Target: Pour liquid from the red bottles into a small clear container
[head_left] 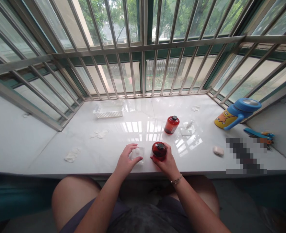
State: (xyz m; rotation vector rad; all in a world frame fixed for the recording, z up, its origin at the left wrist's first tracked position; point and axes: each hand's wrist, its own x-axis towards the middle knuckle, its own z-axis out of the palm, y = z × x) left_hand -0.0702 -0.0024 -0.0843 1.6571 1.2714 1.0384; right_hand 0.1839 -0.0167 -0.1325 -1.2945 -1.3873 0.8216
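Observation:
My right hand is wrapped around a dark red bottle with a black cap, upright near the table's front edge. Just left of it, my left hand curves its thumb and fingers around a clear square container with a whitish round top. Fingers hide part of that container, and its exact kind is hard to make out. Farther back stands a second red bottle with a black cap. Beside this bottle is another clear square item with a raised top.
A white perforated basket sits at the back left. Crumpled white tissues lie on the white tabletop. To the right are a blue and yellow flask, a pinkish bar and a blue-handled tool. Barred windows border the table.

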